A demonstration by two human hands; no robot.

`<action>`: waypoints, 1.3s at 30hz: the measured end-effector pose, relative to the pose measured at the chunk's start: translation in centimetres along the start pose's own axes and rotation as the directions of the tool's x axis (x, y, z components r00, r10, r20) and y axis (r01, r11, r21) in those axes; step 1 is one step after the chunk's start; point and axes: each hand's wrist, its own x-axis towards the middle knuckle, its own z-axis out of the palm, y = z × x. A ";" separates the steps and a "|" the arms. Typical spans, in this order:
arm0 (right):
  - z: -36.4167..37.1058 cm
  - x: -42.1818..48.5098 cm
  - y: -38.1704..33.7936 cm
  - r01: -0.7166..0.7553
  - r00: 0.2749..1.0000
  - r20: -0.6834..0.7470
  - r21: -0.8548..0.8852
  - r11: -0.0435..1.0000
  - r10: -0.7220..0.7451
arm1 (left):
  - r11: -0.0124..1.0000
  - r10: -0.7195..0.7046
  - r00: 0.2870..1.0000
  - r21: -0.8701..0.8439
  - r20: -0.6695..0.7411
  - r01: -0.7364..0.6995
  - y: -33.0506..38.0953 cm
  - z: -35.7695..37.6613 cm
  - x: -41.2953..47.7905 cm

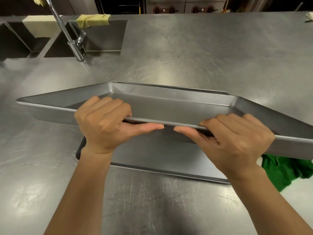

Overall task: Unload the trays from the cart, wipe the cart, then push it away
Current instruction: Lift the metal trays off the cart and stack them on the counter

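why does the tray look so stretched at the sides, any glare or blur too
Head view: the wide-angle lens stretches the held tray sideways; head view: pale glare patches streak the scratched steel counter; head view: slight smear around the faucet and on the right hand.

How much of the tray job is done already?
Done: one metal tray already lies on the steel counter. In hand: the left hand and right hand grip the near rim of a second tray, held above the first. Left: setting it down, then wiping, perhaps with the green cloth lying untouched at the right, and pushing the cart, which is out of view.
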 end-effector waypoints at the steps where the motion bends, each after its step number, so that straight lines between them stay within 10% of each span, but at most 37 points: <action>1: 0.4 -0.2 -0.1 -0.005 1.000 0.002 0.004 1.000 0.005 | 1.000 0.000 1.000 -0.002 0.005 0.000 -0.2 0.2 -0.3; 18: 3.7 -10.1 -2.3 -0.106 0.959 0.269 0.053 0.993 0.088 | 0.984 -0.164 0.965 -0.033 0.203 0.174 1.3 2.3 -10.5; 29: 7.7 -20.8 -3.6 -0.402 0.722 0.634 0.059 0.914 0.277 | 0.902 -0.352 0.852 -0.104 0.387 0.419 4.3 5.8 -18.4; 39: 8.5 -22.6 -1.9 -0.278 0.844 0.481 0.018 0.961 0.235 | 0.830 -0.447 0.768 -0.108 0.458 0.547 4.5 6.4 -20.5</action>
